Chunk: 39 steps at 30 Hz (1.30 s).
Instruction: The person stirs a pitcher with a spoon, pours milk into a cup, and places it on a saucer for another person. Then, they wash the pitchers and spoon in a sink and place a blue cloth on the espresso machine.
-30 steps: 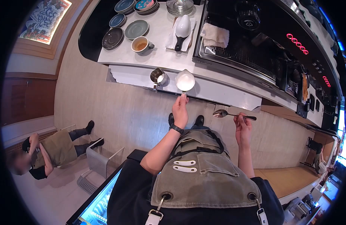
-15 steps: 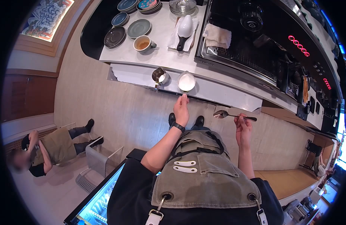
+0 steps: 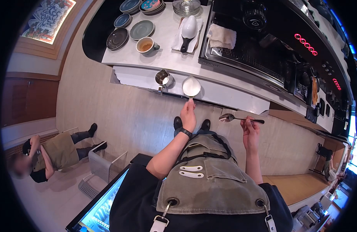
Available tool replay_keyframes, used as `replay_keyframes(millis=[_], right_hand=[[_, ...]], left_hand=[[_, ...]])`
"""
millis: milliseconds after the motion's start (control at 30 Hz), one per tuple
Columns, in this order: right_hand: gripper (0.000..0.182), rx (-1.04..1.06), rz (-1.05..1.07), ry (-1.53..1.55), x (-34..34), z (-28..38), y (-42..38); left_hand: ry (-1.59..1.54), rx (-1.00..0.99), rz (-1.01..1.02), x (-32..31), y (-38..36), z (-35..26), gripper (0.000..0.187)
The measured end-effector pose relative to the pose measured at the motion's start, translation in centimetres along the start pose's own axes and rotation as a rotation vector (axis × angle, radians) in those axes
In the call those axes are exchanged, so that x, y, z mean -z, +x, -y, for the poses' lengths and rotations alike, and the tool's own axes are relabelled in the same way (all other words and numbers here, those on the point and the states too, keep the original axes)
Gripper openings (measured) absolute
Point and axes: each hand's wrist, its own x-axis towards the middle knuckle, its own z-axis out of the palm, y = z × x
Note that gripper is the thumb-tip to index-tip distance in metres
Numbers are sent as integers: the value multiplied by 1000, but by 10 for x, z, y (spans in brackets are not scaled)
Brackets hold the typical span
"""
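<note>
My left hand [image 3: 188,117] is closed around the handle of a milk pitcher [image 3: 191,86], whose round mouth shows white milk or foam. The pitcher is over the lower white ledge at the counter's front. Just left of it is a smaller metal jug [image 3: 162,78] with a little white in it. Out to the right, my right hand [image 3: 251,133] pinches the dark handle of a spoon [image 3: 232,118], its bowl pointing left above the floor. On the counter, a cup [image 3: 146,45] holds a brown drink, apart from both hands.
Saucers [image 3: 142,30] and stacked plates stand at the back left. A white scoop-shaped thing with a black handle [image 3: 185,44] lies on a cloth. The black coffee machine [image 3: 259,50], with a folded towel [image 3: 222,36], fills the right. A person [image 3: 54,154] sits at left near a grey chair [image 3: 99,166].
The pitcher and my left hand have shifted very slightly downward, and the pitcher's tilt looks a little different. My right hand holds the spoon almost still. The counter view has moved slightly left.
</note>
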Motion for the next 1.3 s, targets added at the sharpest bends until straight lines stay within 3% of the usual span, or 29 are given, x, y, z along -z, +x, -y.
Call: replay_keyframes(millis=[567,833,967,1300], right_hand=[[19,4,-20,-14,5,5,-1],[19,2,-25,-8,10,4,-1],[19,0,-38,-13,9,3,-4],[20,-7,-10,-9,16,5,-4]], left_hand=[[-37,-29,-1,-4,5,10,38],[-111,-3,-4,-8,-6,-29,39],[22,10,-14,-6,0,-6,40],[-61,-38,-4,-15,-7,-27,41]])
